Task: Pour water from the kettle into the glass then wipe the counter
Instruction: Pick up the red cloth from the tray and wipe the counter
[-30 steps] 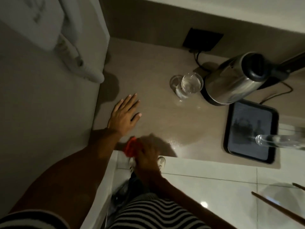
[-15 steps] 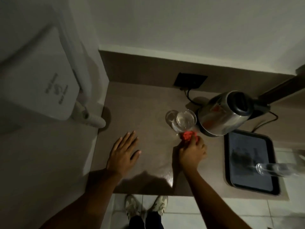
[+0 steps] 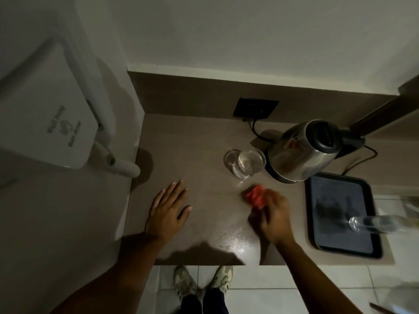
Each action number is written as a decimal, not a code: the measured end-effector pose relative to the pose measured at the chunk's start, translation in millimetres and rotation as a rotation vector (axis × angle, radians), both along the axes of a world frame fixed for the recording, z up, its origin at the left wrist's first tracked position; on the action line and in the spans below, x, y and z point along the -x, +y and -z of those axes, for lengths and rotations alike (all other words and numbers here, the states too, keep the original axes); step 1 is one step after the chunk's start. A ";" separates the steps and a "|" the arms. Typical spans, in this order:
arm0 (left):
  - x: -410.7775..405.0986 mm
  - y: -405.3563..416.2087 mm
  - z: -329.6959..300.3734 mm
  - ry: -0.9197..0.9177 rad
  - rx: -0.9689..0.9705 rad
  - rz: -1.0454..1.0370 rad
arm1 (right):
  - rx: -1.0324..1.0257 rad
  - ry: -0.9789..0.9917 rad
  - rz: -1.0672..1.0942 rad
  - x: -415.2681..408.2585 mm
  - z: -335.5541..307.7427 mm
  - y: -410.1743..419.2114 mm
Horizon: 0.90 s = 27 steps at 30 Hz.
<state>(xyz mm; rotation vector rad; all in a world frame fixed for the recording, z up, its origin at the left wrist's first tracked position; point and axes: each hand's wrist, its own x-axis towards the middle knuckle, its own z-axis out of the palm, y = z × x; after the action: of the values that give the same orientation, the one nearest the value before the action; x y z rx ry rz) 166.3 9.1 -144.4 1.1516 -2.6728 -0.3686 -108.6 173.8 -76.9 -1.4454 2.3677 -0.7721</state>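
Since a moment ago I'm seeing the right hand [image 3: 275, 217], gripping the red cloth [image 3: 256, 197], sliding back from the glass [image 3: 249, 165] holding water, beside the kettle [image 3: 303, 150]; the left hand [image 3: 169, 211] is lying flat, fingers spread, on the counter [image 3: 192, 143].

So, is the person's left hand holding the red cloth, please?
No, the left hand lies flat and empty on the counter; the right hand grips the red cloth.

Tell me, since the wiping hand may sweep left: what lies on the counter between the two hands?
Nothing: the head view shows bare counter, with a wet sheen, between the flat left hand and the right hand gripping the red cloth.
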 end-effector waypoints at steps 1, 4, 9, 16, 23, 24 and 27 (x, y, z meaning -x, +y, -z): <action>0.3 0.3 -0.6 0.002 -0.001 0.000 | -0.109 0.034 0.232 4.1 3.9 -4.7; 0.4 1.9 -4.5 0.006 -0.009 0.007 | -0.214 0.026 0.422 -26.0 13.6 -13.9; 3.7 5.3 -13.6 0.020 0.002 -0.008 | -0.166 -0.075 -0.144 -108.2 15.0 12.2; 4.0 5.4 -15.7 0.030 -0.003 -0.008 | -0.034 -0.209 -0.658 -99.0 -9.9 51.4; 2.3 5.3 -12.2 0.014 -0.025 -0.009 | -0.251 0.066 0.363 -4.7 7.8 45.6; 2.5 5.0 -12.8 0.010 -0.025 -0.011 | -0.255 0.077 0.396 -24.2 13.8 45.5; 4.0 4.9 -15.6 0.001 -0.031 -0.013 | -0.151 -0.006 0.251 -104.5 16.3 39.7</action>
<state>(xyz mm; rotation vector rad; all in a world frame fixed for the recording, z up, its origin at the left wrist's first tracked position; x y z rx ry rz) 162.3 14.0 -128.8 1.1762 -2.6671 -0.4101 -4.1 213.5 -93.1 -1.0999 2.5726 -0.6352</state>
